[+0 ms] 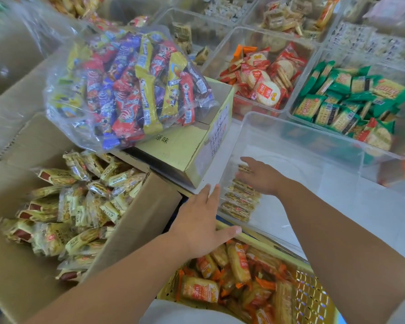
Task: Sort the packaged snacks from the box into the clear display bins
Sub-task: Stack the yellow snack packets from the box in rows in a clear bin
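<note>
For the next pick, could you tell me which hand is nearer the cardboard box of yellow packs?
Left. The left hand is just beside the cardboard box; the right hand is farther, inside the clear bin.

The cardboard box (14, 277) is showing plain brown, and the snack packs (80, 206) in it are showing pale yellow with dark red ends. The transparent bag (126, 90) is displaying bars in yellow, red and purple-blue. The round-cracker packs (262, 76) are showing red and white, the square-cracker packs (346, 99) green. The basket (311, 298) is showing yellow latticework around orange wrappers (232, 277).
</note>
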Motion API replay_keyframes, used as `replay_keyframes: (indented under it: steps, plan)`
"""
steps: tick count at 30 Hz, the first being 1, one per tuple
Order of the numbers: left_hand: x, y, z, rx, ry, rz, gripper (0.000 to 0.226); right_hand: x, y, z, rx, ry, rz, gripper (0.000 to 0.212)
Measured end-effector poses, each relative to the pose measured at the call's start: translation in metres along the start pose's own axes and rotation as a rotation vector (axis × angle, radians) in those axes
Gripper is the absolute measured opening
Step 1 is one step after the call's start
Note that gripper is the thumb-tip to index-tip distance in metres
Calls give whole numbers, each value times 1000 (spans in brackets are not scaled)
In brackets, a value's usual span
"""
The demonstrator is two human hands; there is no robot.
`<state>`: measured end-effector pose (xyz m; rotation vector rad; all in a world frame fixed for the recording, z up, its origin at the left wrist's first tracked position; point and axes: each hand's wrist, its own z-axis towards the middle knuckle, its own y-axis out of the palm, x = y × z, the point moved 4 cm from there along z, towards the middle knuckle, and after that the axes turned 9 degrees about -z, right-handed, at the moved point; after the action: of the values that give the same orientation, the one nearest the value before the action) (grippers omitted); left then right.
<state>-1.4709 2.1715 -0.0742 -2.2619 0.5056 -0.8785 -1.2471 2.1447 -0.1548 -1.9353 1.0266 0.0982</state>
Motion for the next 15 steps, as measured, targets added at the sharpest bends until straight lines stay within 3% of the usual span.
replay_keyframes:
  steps: [5, 9, 12, 15]
  plan:
    - [-8, -27, -61, 160, 173, -102, 85, -16, 5, -23, 164, 45, 13, 64]
    - [-36, -58, -124, 468, 301, -151, 64, -57, 12, -49, 335, 38, -83, 62]
    - [-88, -78, -158, 627, 198, -156, 48, -108, 27, -76, 416, -113, -119, 61]
    - [-159, -89, -175, 594, -19, -166, 43, -170, 48, -107, 437, -260, -132, 60]
